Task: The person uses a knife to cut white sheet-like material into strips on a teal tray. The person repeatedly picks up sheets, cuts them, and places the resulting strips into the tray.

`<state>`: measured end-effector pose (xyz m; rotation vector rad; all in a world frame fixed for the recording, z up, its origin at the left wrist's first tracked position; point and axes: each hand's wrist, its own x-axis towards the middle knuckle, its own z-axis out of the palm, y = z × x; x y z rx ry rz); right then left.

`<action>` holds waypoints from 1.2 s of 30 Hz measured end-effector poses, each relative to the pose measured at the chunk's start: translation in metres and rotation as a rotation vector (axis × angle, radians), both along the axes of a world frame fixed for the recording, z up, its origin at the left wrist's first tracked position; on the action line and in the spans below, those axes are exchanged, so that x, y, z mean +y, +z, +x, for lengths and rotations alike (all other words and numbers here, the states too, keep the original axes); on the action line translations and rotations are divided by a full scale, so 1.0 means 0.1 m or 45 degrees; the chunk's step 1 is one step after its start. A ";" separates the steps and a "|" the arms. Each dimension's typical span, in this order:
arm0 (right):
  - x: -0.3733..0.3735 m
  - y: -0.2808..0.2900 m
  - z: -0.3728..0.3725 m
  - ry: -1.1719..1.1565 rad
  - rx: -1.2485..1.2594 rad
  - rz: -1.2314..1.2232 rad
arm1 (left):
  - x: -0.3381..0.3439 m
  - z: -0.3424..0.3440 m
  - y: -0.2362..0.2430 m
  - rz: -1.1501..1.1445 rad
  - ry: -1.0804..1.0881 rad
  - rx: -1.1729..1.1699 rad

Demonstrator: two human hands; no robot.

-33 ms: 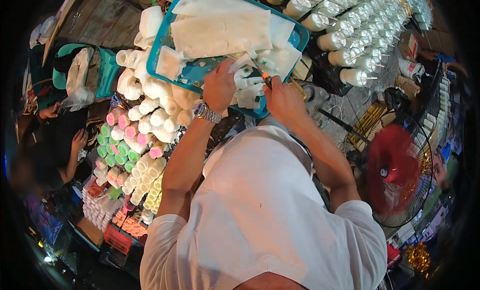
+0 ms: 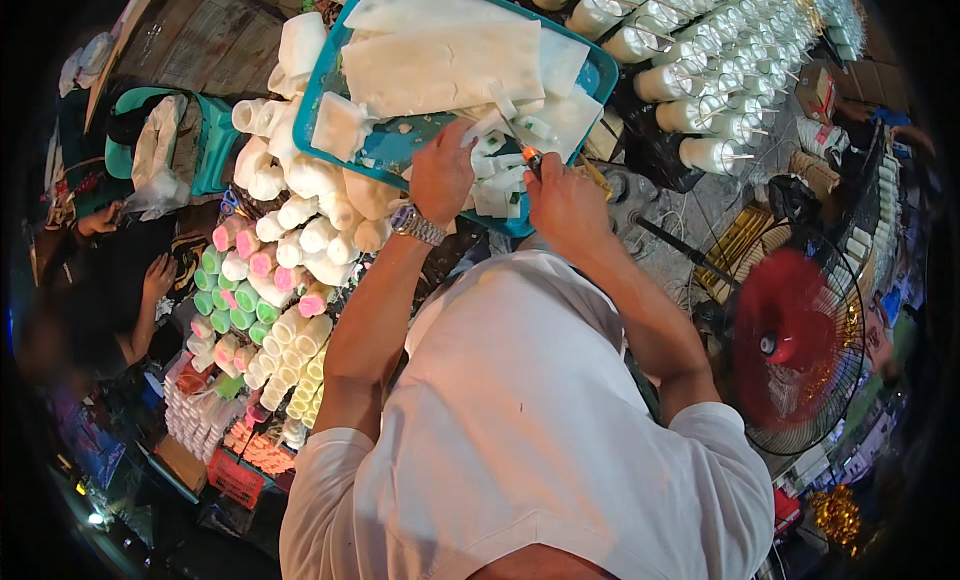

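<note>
A teal tray holds big white slabs and several small cut white pieces. My left hand, with a metal wristwatch on its wrist, rests on the tray's near side. Its fingers pinch a white strip. Just to the right, my right hand grips a small cutter with an orange handle, its tip among the cut pieces. Both hands are close together over the tray's near right corner.
White, pink and green rolls are stacked to the left of the tray. Rows of white cylinders with wicks fill the upper right. A red standing fan is on the right. Another person's hand is at the far left.
</note>
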<state>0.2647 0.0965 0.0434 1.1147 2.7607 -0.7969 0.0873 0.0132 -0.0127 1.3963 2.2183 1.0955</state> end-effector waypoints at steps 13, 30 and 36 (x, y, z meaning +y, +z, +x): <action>-0.10 -0.26 -0.19 -0.008 0.071 0.318 | 0.04 0.05 -0.21 -0.072 -0.019 0.112; 0.09 -0.36 0.01 -0.001 -0.095 -0.059 | 0.01 0.07 0.02 0.025 0.069 0.010; -0.06 0.00 0.08 -0.059 0.071 0.130 | 0.08 0.08 -0.15 0.042 0.064 0.056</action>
